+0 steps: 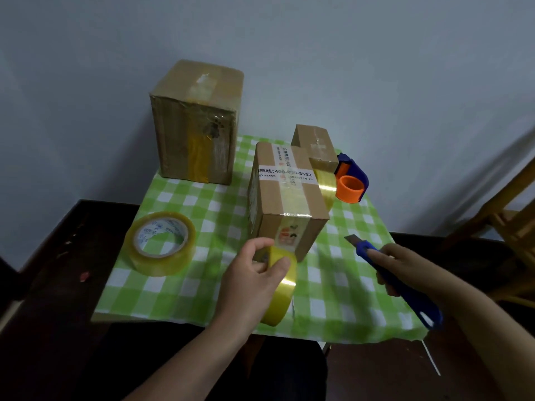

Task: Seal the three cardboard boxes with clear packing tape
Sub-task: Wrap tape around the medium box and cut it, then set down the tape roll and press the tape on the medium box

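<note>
The middle box [286, 198] stands on the checked cloth of the desk [179, 296], with tape along its top. Just in front of it the left hand [254, 273] has its grip curled round a tape roll [282, 287]; the strip reaches the box's front face. To the right of the box, the right hand [405, 267] grips a blue utility knife [405, 287], blade out. Behind the box stand the large box [197, 123] on the left and the small box [315, 146] on the right. A spare roll [160, 243] lies to its left.

Only readable bit is on the middle box [285, 195]: white strip says "热线:400-0?0-5552", middle digits under glare; "BLACK" below it.
</note>
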